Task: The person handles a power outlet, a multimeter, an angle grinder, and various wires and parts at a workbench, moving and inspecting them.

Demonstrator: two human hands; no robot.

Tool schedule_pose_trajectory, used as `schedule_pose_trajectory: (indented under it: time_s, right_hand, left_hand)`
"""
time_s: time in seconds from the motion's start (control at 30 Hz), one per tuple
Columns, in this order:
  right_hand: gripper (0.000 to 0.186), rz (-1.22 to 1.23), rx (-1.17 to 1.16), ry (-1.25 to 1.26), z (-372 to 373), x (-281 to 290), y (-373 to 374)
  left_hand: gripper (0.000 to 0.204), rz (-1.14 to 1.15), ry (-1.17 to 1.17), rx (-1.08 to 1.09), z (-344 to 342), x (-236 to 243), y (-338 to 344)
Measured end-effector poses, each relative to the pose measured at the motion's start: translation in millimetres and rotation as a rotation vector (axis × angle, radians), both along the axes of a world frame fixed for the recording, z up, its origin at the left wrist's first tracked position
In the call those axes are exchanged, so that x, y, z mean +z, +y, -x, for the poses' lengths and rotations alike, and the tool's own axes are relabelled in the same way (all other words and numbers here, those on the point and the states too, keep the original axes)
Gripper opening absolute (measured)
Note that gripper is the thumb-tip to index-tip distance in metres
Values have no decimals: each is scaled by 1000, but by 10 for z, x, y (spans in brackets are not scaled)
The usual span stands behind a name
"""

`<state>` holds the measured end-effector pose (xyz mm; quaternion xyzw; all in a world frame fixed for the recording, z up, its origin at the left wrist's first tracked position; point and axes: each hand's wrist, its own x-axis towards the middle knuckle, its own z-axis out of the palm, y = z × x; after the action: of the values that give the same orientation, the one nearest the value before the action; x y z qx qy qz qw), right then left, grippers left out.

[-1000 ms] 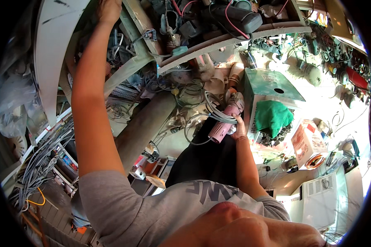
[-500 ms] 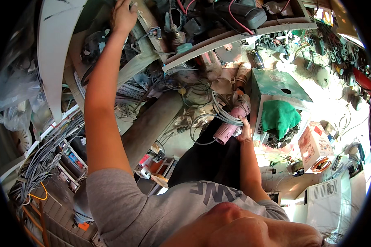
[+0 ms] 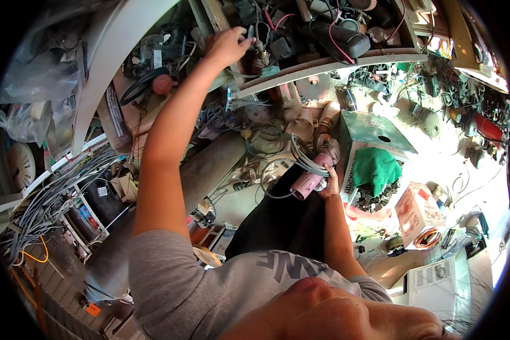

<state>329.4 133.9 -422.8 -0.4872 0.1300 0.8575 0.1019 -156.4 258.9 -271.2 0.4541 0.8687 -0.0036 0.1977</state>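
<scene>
My right hand (image 3: pixel 330 184) is wrapped round a pink corded power tool (image 3: pixel 307 183) shaped like an angle grinder. Its grey cord (image 3: pixel 307 160) is looped in coils about the body, and the tool's far end looks dusty. At the upper left, my left arm stretches out over a wooden bin. My left hand (image 3: pixel 229 47) is above the bin's divider, fingers partly spread, with nothing plainly held. Close to its fingertips are a small metal fitting (image 3: pixel 260 54) and a teal piece (image 3: pixel 269 71).
A dark power tool (image 3: pixel 345 41) with red wires lies in the bin's right compartment. Left of the divider sits a red round brush-like part (image 3: pixel 162 84). A green cloth (image 3: pixel 377 169) tops an open box beside a green case (image 3: pixel 379 127). Grey cables (image 3: pixel 45 198) hang at left.
My left hand has moved right, from the left compartment to over the divider, uncovering the red round part. My right hand keeps hold of the pink tool. The view has shifted slightly.
</scene>
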Motion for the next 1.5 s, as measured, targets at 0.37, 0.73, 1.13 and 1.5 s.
schedule_pose_trajectory:
  time_s: [0.37, 0.73, 1.13, 1.5]
  right_hand:
    - [27, -24, 20, -22, 191, 35, 195]
    - [40, 2, 85, 35, 271, 122, 274]
    - [32, 26, 12, -24, 163, 48, 245]
    - [24, 29, 22, 12, 84, 35, 173]
  left_hand:
    - [30, -289, 258, 181, 13, -294, 315]
    - [68, -208, 76, 299, 107, -506, 391]
    - [55, -315, 639, -151, 151, 311, 177]
    - [19, -464, 827, -360, 130, 291, 190]
